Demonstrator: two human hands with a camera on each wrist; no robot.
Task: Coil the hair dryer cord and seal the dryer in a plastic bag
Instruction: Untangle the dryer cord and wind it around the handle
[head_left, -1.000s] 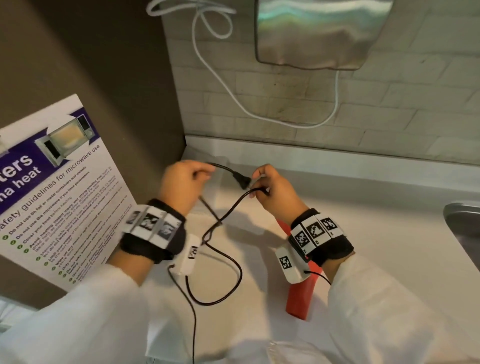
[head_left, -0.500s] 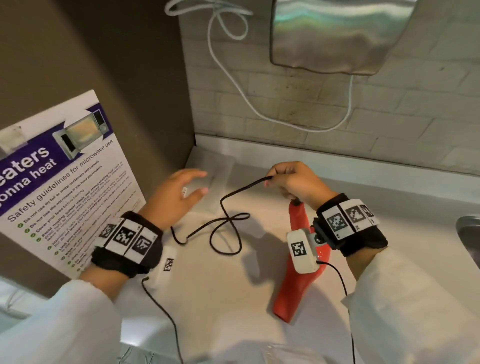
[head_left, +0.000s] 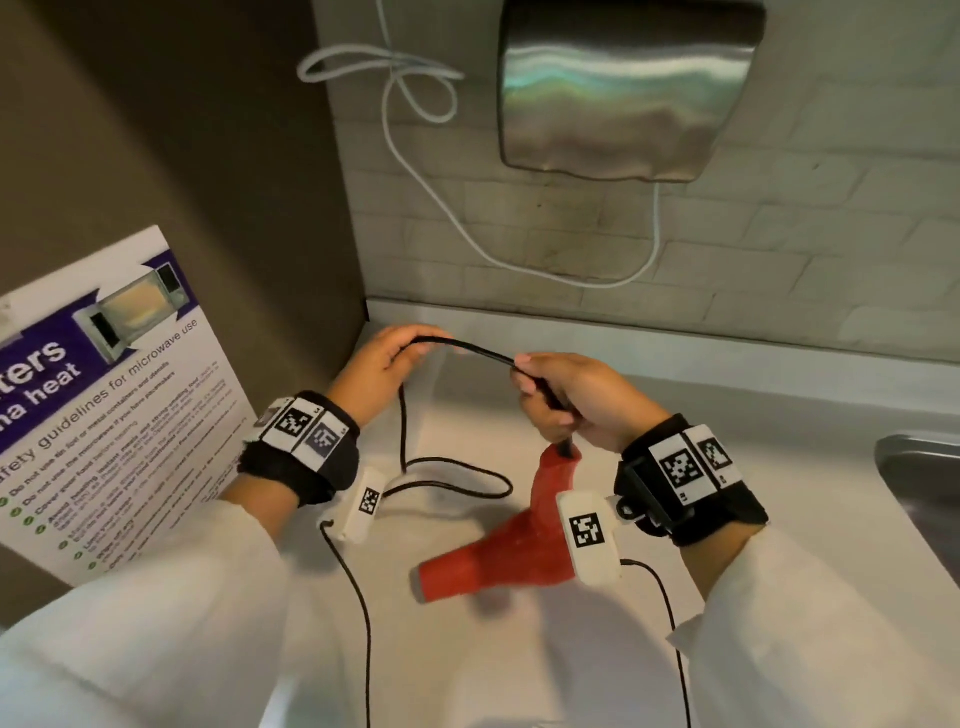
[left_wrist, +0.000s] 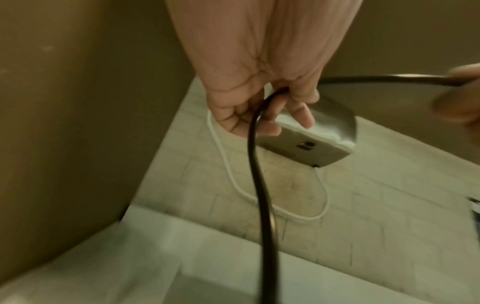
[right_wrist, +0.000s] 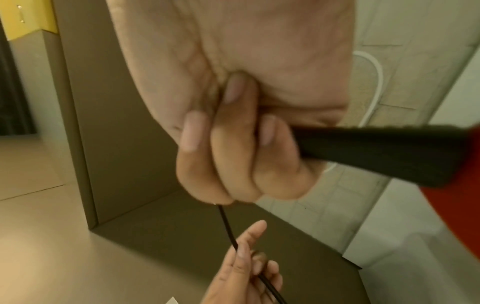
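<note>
The red hair dryer (head_left: 498, 551) is at the counter's middle, nozzle pointing lower left; whether it rests on the counter or hangs I cannot tell. My right hand (head_left: 566, 400) grips the black cord (head_left: 467, 348) where it leaves the handle, fingers (right_wrist: 233, 156) curled round the thick black sleeve (right_wrist: 376, 152). My left hand (head_left: 395, 358) holds the cord (left_wrist: 262, 195) farther along, fingers (left_wrist: 241, 115) curled over it. A short stretch runs taut between the hands. The remainder drops from the left hand into a loose loop (head_left: 452, 483) on the counter.
A steel hand dryer (head_left: 623, 93) hangs on the tiled wall, with a white cable (head_left: 441, 218) drooping below it. A brown partition (head_left: 208, 156) with a microwave poster (head_left: 104, 405) closes the left side. A metal sink's edge (head_left: 924, 493) is at the right.
My left hand, open half a second ago, has taken hold of the cord again. The dryer has swung so its nozzle points lower left. The loop on the counter has shifted.
</note>
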